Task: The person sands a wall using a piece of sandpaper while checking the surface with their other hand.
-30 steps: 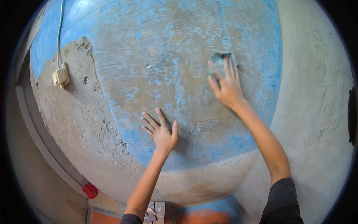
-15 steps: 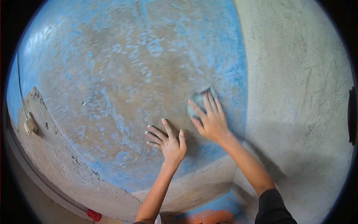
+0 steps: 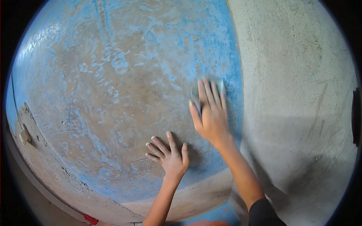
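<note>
Blue paint in worn patches covers the wall [image 3: 124, 101], with grey-brown surface showing through. My right hand [image 3: 213, 115] presses a thin greenish-grey sheet [image 3: 195, 90] flat on the wall near the blue area's right edge. The fingers are stretched over the sheet and hide most of it; the hand is slightly blurred. Lower and to the left, my left hand [image 3: 171, 158] rests on the wall with its fingers spread and nothing in it.
A beige switch or socket box [image 3: 25, 136] with a cable [image 3: 14, 96] is on the wall at far left. Bare grey wall [image 3: 286, 75] lies on the right. A red object [image 3: 90, 219] is at the bottom left, and an orange and blue surface [image 3: 211, 216] at the bottom.
The view has shifted to the right. My right hand has moved with the sheet along the wall, and its fingers now point more upward. My left hand remains spread on the wall.
</note>
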Demonstrator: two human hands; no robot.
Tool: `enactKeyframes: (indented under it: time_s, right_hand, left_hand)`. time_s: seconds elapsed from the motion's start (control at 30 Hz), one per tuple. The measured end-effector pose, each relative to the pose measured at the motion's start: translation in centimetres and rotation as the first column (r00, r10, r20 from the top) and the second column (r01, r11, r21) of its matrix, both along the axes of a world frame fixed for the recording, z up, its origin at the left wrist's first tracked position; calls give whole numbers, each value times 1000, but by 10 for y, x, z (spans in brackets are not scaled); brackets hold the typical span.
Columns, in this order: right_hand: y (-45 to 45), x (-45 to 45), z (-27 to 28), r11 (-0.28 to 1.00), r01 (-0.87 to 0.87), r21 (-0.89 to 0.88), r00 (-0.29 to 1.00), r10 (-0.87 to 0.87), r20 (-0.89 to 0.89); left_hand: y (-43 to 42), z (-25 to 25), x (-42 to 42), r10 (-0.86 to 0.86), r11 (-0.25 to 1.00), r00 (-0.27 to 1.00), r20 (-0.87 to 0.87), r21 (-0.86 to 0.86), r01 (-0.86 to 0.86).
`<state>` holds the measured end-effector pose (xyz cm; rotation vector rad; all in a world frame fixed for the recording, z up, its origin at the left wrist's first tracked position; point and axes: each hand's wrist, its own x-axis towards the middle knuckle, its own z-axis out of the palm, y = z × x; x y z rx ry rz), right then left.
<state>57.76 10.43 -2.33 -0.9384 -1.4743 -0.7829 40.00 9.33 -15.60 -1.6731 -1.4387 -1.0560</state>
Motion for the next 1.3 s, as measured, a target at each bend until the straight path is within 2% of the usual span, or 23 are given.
enactKeyframes:
  time_s: [0.1,0.27,0.37,0.47,0.6,0.7,0.8,0.93,1.03,1.17,1.2,1.3]
  right_hand:
    - [4,1,42,999,-26,20,999,27,-34]
    - [-4,-7,-32,996,11,-93,999,-13,-29]
    - [3,5,22,1000,26,12,1000,-26,11]
    - [4,2,45,1000,-26,17,998,27,-57]
    - [-8,-2,-6,999,14,-41,1000,-15,-15]
    - [-1,8,24,999,34,-3,999,-34,26]
    - [-1,7,35,999,-15,-38,1000,14,-27]
    - [-16,-3,-21,988,18,-156,1000,-18,2]
    - [-10,10,4,997,46,-68,998,-43,43]
    - [0,7,30,996,63,-61,998,-64,-23]
    - [2,0,16,995,77,-67,997,-74,39]
    - [-8,-12,-19,983,-47,-179,942,103,320]
  left_hand:
    - [1,1,3,13,1000,1000,22,23,-14]
    - [-3,4,7,15,1000,999,45,12,-16]
    - [-1,2,5,11,1000,999,51,17,-12]
    - [-2,2,6,-26,999,992,120,-28,30]
    - [-5,1,4,-37,998,992,122,-44,43]
    - [-3,1,3,8,1000,998,58,-12,-7]
    - [-1,-1,6,35,999,998,53,9,-35]
    - [-2,-1,3,11,1000,997,80,-19,-9]
    - [-3,-3,1,5,1000,997,77,-23,-3]
    - [-7,-3,-2,-33,999,994,100,-28,36]
    - [-10,-3,-5,-49,997,992,112,-46,54]
    - [-16,-5,-19,-63,995,992,107,-66,70]
